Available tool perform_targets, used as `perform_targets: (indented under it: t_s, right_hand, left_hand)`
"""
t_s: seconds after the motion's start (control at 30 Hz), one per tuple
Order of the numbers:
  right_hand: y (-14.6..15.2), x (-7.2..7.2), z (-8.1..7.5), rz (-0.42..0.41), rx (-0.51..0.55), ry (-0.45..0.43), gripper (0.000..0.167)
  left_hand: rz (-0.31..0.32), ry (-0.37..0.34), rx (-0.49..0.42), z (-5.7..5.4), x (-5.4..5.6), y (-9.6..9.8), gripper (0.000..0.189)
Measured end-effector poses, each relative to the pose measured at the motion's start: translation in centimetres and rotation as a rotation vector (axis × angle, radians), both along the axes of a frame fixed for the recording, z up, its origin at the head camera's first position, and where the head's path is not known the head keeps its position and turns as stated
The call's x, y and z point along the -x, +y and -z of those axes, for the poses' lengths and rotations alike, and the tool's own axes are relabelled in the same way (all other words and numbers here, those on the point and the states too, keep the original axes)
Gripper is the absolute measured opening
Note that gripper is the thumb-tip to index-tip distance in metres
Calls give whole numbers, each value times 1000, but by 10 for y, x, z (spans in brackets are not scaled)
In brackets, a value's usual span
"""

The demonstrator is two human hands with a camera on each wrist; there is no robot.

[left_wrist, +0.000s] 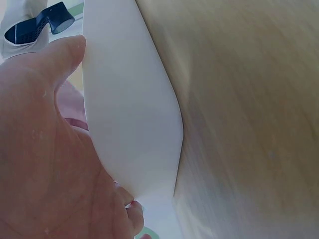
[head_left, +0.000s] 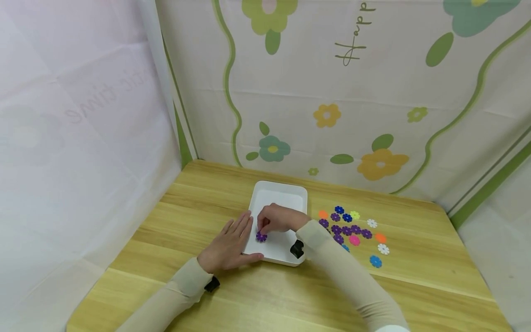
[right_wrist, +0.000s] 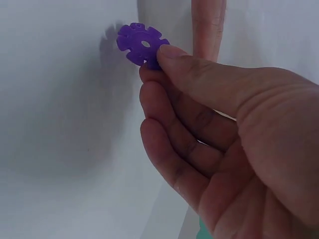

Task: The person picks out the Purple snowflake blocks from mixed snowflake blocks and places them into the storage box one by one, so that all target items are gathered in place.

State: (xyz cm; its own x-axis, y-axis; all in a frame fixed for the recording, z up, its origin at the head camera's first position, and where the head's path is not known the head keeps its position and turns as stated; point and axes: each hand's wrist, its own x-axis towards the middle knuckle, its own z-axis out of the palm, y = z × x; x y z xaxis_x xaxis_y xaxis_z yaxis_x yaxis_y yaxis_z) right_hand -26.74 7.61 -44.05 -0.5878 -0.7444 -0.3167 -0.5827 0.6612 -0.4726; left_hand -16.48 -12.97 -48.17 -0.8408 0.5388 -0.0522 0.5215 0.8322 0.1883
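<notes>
Between thumb and index finger, my right hand (head_left: 277, 218) pinches a purple notched disc (right_wrist: 142, 45) with a small hole at its centre. In the right wrist view the disc is held close over the white floor of a tray (head_left: 275, 249), its shadow falling beside it. My left hand (head_left: 228, 244) lies with straight fingers along the tray's near left corner, the thumb on the front rim. The left wrist view shows the tray's outer wall (left_wrist: 132, 99) right against that hand's palm side.
Right of the tray, several loose notched discs lie on the wooden table (head_left: 419, 258), among them a pink disc (head_left: 354, 240), a light blue disc (head_left: 375, 261) and a white disc (head_left: 383, 249). Flower-printed fabric (head_left: 290, 92) hangs behind the table, with pale fabric walls at both sides.
</notes>
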Motion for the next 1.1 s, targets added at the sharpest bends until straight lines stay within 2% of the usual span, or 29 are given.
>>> perform_targets:
  t_s: [0.23, 0.63, 0.87, 1.1]
  right_hand:
    - [-4, -1, 9, 6, 8, -37, 8]
    - [-8, -5, 12, 16, -33, -44, 7]
    - [4, -6, 2, 33, -50, -10, 5]
    - [34, -11, -15, 59, -17, 17, 7]
  left_hand:
    - [5, 12, -4, 2, 0, 0, 110]
    - [1, 7, -12, 1, 0, 1, 110]
    - [2, -4, -19, 1, 0, 1, 110]
    - [-5, -15, -29, 0, 0, 1, 109]
